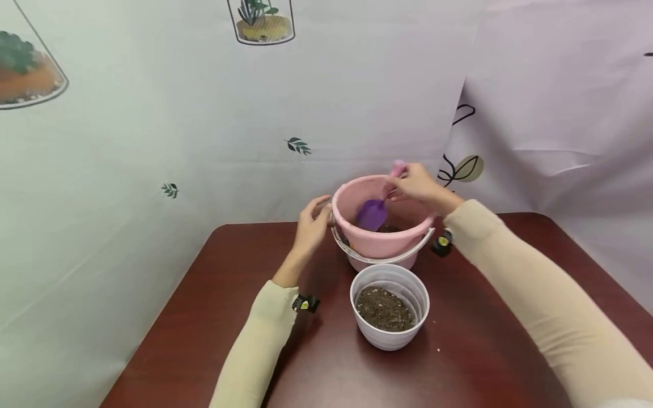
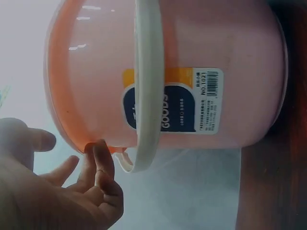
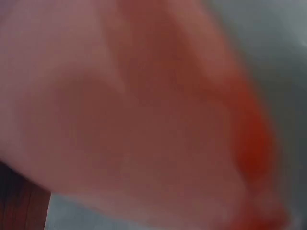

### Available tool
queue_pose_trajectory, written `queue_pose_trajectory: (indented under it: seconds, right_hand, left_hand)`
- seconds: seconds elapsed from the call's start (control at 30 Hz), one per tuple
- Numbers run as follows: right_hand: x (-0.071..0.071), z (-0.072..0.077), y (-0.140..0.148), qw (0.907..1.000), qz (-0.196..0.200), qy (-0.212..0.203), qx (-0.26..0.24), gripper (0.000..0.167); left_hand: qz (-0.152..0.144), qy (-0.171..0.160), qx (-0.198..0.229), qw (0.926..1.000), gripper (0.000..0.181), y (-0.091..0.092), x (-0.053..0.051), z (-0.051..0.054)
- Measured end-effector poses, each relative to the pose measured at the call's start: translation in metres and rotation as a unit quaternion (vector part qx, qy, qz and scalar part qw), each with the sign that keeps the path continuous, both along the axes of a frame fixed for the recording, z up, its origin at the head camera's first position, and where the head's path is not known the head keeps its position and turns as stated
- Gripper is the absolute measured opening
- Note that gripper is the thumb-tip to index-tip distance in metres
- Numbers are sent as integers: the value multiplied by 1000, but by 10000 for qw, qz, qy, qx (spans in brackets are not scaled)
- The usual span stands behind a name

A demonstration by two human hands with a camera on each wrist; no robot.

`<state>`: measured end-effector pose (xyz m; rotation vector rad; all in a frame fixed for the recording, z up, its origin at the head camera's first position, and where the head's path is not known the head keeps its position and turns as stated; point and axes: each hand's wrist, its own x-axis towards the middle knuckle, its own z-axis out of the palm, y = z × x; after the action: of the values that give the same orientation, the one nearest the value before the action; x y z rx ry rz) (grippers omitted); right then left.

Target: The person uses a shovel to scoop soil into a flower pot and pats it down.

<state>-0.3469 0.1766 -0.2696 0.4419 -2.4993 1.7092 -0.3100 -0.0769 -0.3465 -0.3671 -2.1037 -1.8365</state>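
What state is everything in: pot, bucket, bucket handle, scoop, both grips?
White pot: upright, partly filled with dark soil
Pink bucket: upright, some soil inside
Bucket handle: lowered
Purple scoop: tilted, blade down inside bucket; load unclear
Left grip: fingertips at bucket rim
Right grip: holding scoop

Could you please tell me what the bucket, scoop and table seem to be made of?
Bucket: probably glossy plastic, given its bright highlights. Scoop: likely plastic, by its even, bright purple; blur hides its finish. Table: perhaps polished wood or laminate, with a soft sheen.
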Motion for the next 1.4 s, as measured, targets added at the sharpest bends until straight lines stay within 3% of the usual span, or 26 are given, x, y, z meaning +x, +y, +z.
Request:
queue_pose_trajectory:
  seconds: [0.07,0.17,0.27,0.37,0.6,0.87,1.2,1.4]
  right_hand:
    - [-7,-5,-10,9980,-16,233,591,15]
    - [-12,-11,-12,9881,-232,537,1425,16]
    - [-12,-14,-3,9906,-132,124,1359,16]
    - [-12,-17,4,9932,44,-261,1133,17]
    - [-12,-16,2,9802,289,41,1957,24]
    - [-9,-14,-5,9731,1368,-379,1817,32]
    - [-17,-21,-9,9682,1921,-447,1539,27]
    - [-17,-22,-11,9678,1936,-573,1505,27]
  left_hand:
    - [155,49,103,9998,34,-2,1,1]
    - [68,54,113,9999,35,2,2,3]
    - [-151,13,83,9999,35,10,1,4]
    - [-190,60,82,9998,34,17,0,4]
    - [-52,163,285,9994,33,17,0,0]
    - [-146,206,455,9986,34,13,-2,-3]
    - [-167,134,718,9972,35,10,-2,-9]
    - [-155,207,838,9961,34,8,-2,-11]
